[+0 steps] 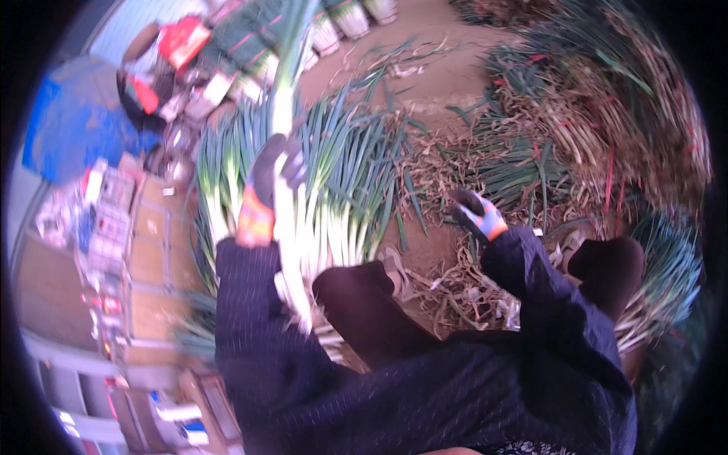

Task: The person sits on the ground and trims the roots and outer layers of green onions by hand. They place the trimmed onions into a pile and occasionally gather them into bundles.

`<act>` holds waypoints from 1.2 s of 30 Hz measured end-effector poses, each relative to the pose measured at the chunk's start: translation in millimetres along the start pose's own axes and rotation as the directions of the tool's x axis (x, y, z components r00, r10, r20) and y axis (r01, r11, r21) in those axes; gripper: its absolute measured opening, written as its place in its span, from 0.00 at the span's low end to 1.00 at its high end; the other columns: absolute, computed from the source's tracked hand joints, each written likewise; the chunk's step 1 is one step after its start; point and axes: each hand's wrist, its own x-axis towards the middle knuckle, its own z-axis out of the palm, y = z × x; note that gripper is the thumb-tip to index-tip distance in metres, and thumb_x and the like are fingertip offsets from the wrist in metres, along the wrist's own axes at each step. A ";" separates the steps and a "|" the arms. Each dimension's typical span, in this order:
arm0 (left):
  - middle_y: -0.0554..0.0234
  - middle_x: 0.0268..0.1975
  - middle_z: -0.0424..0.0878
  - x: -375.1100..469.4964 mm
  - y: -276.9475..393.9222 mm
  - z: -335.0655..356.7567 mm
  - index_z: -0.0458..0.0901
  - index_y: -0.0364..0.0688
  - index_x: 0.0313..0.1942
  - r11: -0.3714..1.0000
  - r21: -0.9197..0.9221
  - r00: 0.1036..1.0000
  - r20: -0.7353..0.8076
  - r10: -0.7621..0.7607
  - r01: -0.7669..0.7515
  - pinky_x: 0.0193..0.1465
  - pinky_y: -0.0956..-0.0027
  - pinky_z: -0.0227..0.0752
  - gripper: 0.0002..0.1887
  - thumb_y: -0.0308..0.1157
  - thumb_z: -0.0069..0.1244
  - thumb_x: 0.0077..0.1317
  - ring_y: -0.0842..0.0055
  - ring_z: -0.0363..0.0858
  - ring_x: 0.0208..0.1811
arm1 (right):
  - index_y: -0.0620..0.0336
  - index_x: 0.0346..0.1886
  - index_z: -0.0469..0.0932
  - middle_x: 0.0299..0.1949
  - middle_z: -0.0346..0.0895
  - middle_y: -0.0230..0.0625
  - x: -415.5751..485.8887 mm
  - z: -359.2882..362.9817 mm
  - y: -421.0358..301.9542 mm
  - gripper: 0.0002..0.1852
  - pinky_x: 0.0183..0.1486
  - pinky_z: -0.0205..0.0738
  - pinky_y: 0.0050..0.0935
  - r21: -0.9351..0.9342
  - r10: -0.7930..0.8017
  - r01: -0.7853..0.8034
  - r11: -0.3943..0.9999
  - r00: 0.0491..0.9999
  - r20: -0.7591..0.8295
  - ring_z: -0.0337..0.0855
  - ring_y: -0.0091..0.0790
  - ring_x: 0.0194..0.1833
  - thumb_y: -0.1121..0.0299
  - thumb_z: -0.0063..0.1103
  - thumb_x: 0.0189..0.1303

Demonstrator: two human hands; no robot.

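My left hand (pixel 277 165), in a dark-coated glove with an orange cuff, is closed around the white shaft of a long green onion (pixel 282 114). Its green leaves point away from me, and its roots hang near my left forearm. Beneath and beside that hand lies a wide row of green onions (pixel 347 187), white ends toward me. My right hand (pixel 478 213), gloved alike, hovers over the dirt floor to the right of the row. Its fingers are partly curled and apart from the thumb, and nothing shows between them.
Dry peelings (pixel 472 296) litter the floor between my feet. Untrimmed onion bundles (pixel 574 125) are heaped at right, and trimmed bundles (pixel 347 20) stand at the far side. Cardboard boxes (pixel 151 256) line the left, near a blue sheet (pixel 79 125). More onions (pixel 665 273) lie beyond my right knee.
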 end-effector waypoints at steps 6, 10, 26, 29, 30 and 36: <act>0.69 0.25 0.64 -69.6 -2.2 48.3 0.49 0.34 0.63 0.912 -0.396 0.985 0.166 -0.043 0.107 0.12 0.74 0.58 0.27 0.39 0.32 0.69 0.83 0.60 0.12 | 0.62 0.58 0.65 0.54 0.69 0.46 57.8 -1.2 -122.7 0.31 0.56 0.65 0.32 -0.350 -0.537 0.450 0.822 0.816 -0.212 0.71 0.40 0.54 0.60 0.63 0.51; 0.67 0.24 0.65 -90.8 -35.3 82.5 0.50 0.32 0.63 0.886 -0.422 0.973 0.203 -0.114 0.192 0.12 0.73 0.59 0.27 0.37 0.31 0.68 0.82 0.62 0.11 | 0.55 0.56 0.67 0.54 0.68 0.43 58.6 0.5 -191.6 0.32 0.57 0.64 0.37 -0.653 -0.852 0.671 0.352 0.518 0.073 0.68 0.46 0.56 0.56 0.65 0.46; 0.70 0.23 0.64 -59.5 -123.1 171.9 0.56 0.35 0.60 0.705 -0.538 0.877 0.396 -0.272 0.461 0.15 0.75 0.56 0.24 0.39 0.34 0.69 0.83 0.61 0.13 | 0.48 0.44 0.73 0.37 0.73 0.31 -3.6 -29.9 -168.0 0.15 0.40 0.73 0.34 -0.895 -0.666 0.419 0.149 0.712 0.223 0.75 0.38 0.40 0.62 0.55 0.51; 0.67 0.25 0.65 -32.8 -132.0 171.7 0.57 0.33 0.60 0.630 -0.614 0.879 0.362 -0.311 0.476 0.18 0.72 0.59 0.24 0.38 0.31 0.69 0.81 0.60 0.14 | 0.49 0.41 0.73 0.36 0.74 0.33 0.6 -31.3 -152.3 0.12 0.37 0.73 0.35 -0.923 -0.658 0.232 0.306 0.752 -0.029 0.77 0.37 0.38 0.65 0.54 0.52; 0.66 0.25 0.65 -27.9 -133.4 170.2 0.57 0.32 0.60 0.644 -0.590 0.871 0.386 -0.304 0.487 0.19 0.72 0.58 0.24 0.38 0.31 0.69 0.81 0.60 0.15 | 0.49 0.40 0.73 0.35 0.75 0.33 -4.5 -25.8 -145.2 0.11 0.37 0.73 0.35 -0.917 -0.622 0.205 0.342 0.780 -0.058 0.78 0.37 0.37 0.66 0.54 0.51; 0.69 0.21 0.62 -26.4 -152.1 152.5 0.57 0.33 0.60 0.597 -0.597 0.844 0.408 -0.348 0.535 0.18 0.72 0.56 0.24 0.38 0.33 0.68 0.80 0.58 0.14 | 0.51 0.39 0.75 0.34 0.78 0.39 -1.6 -87.1 -143.8 0.11 0.41 0.73 0.37 -0.833 -0.375 -0.002 0.553 0.892 -0.251 0.80 0.41 0.38 0.61 0.48 0.57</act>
